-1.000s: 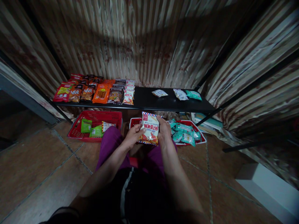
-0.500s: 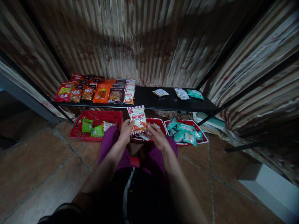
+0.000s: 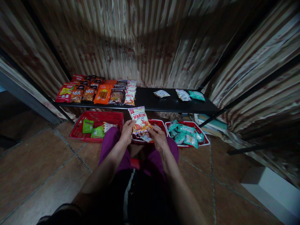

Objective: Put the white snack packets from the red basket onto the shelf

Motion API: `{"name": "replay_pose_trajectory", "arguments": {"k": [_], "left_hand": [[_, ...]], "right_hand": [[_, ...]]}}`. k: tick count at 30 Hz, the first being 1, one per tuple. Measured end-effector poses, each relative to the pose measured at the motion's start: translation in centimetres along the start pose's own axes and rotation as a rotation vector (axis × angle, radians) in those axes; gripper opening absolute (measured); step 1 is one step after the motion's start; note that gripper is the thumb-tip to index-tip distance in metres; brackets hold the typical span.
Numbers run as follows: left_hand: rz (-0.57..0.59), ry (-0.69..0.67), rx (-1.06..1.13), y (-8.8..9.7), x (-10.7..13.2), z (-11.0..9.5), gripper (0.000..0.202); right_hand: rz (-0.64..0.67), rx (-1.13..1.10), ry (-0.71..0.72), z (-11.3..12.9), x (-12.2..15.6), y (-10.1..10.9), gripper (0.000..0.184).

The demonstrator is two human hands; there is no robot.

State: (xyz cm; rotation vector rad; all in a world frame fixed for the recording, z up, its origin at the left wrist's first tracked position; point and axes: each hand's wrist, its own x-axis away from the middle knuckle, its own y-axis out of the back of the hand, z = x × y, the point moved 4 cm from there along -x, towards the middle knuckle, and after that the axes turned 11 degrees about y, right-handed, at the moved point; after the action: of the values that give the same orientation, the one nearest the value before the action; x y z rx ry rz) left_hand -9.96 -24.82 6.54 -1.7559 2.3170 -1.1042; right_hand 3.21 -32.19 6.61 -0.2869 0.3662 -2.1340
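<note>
Seated person holding a snack packet (image 3: 140,119) upright above the middle basket (image 3: 161,122), just below the front edge of the black shelf (image 3: 150,100). The left hand (image 3: 127,132) has its fingers closed on the packet's lower left edge. The right hand (image 3: 158,137) has curled fingers at the lower right corner, but whether they pinch it cannot be told. The left basket (image 3: 103,114) and the right basket (image 3: 187,122), which holds teal packets (image 3: 185,132), flank the knees. Rows of packets (image 3: 98,92) fill the shelf's left end. Its middle is bare, and three loose packets (image 3: 182,94) lie to the right. Open floor tiles (image 3: 42,162) lie to the left.
</note>
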Motion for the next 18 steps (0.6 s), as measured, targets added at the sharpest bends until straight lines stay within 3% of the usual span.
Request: {"name": "replay_pose_trajectory", "arguments": {"k": [6,10,18], "left_hand": [[0.005,-0.03,-0.005,-0.4,-0.3,-0.4,0.043],[-0.139,-0.139,-0.011,-0.1,-0.8,-1.9,0.043],[-0.216,-0.129,0.042,-0.1,-1.2,-4.5,0.037]], "right_hand": [[-0.01,0.099,0.078,-0.1,-0.2,0.5,0.039],[0.043,0.204,0.116,-0.2,-0.2,0.9,0.044],[0.17,0.295,0.155,0.1,0.2,1.1,0.041]]}}
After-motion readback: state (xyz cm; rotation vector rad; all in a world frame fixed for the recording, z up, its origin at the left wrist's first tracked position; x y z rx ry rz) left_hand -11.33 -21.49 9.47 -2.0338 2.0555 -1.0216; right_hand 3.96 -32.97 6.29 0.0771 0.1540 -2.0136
